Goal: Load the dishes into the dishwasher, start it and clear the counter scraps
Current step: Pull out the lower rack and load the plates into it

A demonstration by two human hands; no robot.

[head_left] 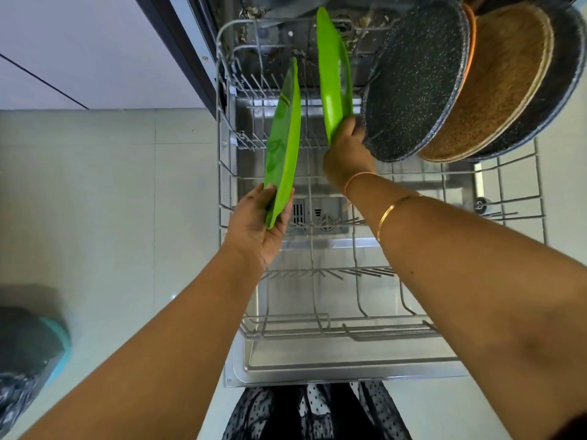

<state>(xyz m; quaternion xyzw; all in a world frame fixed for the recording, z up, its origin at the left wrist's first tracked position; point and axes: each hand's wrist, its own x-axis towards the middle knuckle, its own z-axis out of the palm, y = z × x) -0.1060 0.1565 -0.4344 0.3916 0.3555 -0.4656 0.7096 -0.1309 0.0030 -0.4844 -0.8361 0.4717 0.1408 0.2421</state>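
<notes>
- At the bottom edge of the view, dark dotted clothing (317,411) hangs just in front of the lowered dishwasher door (317,373), whose steel inner face lies flat under the pulled-out rack.
- Over the pale tiled floor (111,201) on the left, a dark bundle with a teal edge (31,350) sits blurred; what it is cannot be told.
- Both bare forearms reach forward from the lower corners and extend over the wire lower rack (317,325), whose near part holds only its folded tines.
- The left hand (254,223) is turned palm inward with the thumb on top; its fingers are clenched on the lower rim of a green plate (282,144), which stands on edge and tilts slightly, its far end over the tines at the rack's left back.
- The right hand (346,157) reaches farther in, wrist bent, with a thin orange thread and a gold bangle (389,214) on the arm; its fingers grip the lower end of a second green plate (333,77), held upright on edge, just beside the pans.
- The two plates are apart, with a row of tines between them.
- At the rack's back right, a speckled dark pan (416,81) leans on edge, touching a brown-bottomed pan (495,87) behind it, with a further dark pan (559,90) beyond.
- Farthest, food scraps (362,23) speckle the tub's back edge.
</notes>
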